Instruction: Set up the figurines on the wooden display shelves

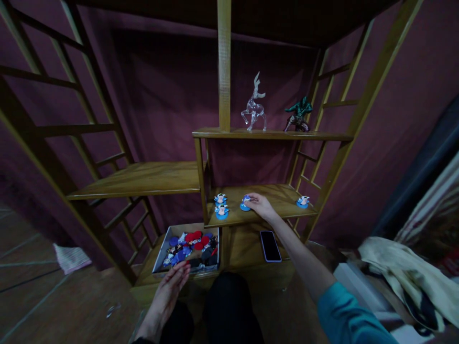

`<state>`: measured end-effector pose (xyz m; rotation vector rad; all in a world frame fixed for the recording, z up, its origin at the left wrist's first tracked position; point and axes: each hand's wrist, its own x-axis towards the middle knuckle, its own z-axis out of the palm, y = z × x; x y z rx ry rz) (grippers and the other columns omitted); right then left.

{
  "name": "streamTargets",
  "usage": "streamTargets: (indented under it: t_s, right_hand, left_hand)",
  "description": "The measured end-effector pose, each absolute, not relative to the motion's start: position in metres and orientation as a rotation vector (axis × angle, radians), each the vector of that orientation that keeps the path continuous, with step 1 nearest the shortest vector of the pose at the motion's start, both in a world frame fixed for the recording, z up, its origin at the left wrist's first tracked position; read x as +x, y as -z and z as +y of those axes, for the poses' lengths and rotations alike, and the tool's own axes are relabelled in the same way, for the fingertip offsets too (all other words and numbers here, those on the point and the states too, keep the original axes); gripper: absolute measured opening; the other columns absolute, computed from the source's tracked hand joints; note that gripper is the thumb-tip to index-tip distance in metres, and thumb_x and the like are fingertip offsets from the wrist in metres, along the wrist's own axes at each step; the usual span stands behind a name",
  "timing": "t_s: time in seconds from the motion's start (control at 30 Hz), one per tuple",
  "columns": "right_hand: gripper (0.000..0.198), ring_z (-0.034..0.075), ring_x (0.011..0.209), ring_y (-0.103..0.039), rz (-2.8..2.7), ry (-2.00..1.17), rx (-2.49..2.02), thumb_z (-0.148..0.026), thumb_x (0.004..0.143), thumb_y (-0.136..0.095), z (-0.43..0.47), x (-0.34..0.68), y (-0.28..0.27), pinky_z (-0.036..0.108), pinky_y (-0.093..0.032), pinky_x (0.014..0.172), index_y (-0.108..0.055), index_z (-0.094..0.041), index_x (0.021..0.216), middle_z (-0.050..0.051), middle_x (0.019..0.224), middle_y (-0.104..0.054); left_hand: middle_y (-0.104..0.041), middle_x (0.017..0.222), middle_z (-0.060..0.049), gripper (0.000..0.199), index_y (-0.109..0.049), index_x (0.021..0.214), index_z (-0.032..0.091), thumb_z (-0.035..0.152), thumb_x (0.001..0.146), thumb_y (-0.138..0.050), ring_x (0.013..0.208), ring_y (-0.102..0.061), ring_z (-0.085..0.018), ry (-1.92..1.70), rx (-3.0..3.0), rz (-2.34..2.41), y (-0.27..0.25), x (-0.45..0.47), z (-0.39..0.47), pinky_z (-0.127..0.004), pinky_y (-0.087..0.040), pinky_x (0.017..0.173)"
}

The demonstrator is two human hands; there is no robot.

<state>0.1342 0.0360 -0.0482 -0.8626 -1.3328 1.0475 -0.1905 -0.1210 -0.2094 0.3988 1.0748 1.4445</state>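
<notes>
On the middle shelf, my right hand grips a small purple-and-white figurine on a round blue base. Left of it are two similar figurines on blue bases, a rear one and a front one. A further blue-based figurine stands at the shelf's right end. My left hand hovers by the near edge of a shallow cardboard box. Its fingers are stretched out, with nothing visible in them. Several red, blue, purple and black pieces lie jumbled in the box.
A phone lies on the lowest board. Above, a clear deer figurine and a dark green figure stand on the upper shelf. A wooden post rises between compartments. Cloth covers items at right.
</notes>
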Motion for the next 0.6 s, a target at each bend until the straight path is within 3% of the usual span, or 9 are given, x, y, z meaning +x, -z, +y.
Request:
streamTargets:
  t_s: [0.3,0.6]
  right_hand:
    - [0.027,0.013,0.064,-0.061,-1.37,-1.047,-0.869,-0.021,0.053,-0.076,0.072,0.114,0.045,0.029,-0.05,0.068,-0.066,-0.016,0.078,0.002,0.07,-0.068]
    - [0.016,0.013,0.065,-0.062,-1.538,-0.831,-1.05,-0.018,0.064,-0.068,0.102,0.101,0.064,0.027,-0.051,0.069,-0.066,-0.017,0.079,0.001,0.071,-0.068]
  left_hand:
    - [-0.069,0.102,-0.009,0.03,-0.067,0.098,0.015,0.006,0.069,-0.067,0.093,-0.066,-0.018,-1.445,0.439,1.058,0.215,-0.192,-0.12,-0.023,-0.053,0.081]
    - [-0.07,0.1,-0.011,0.029,-0.067,0.098,0.014,0.006,0.071,-0.065,0.091,-0.067,-0.019,-1.449,0.439,1.086,0.214,-0.194,-0.119,-0.025,-0.055,0.079]
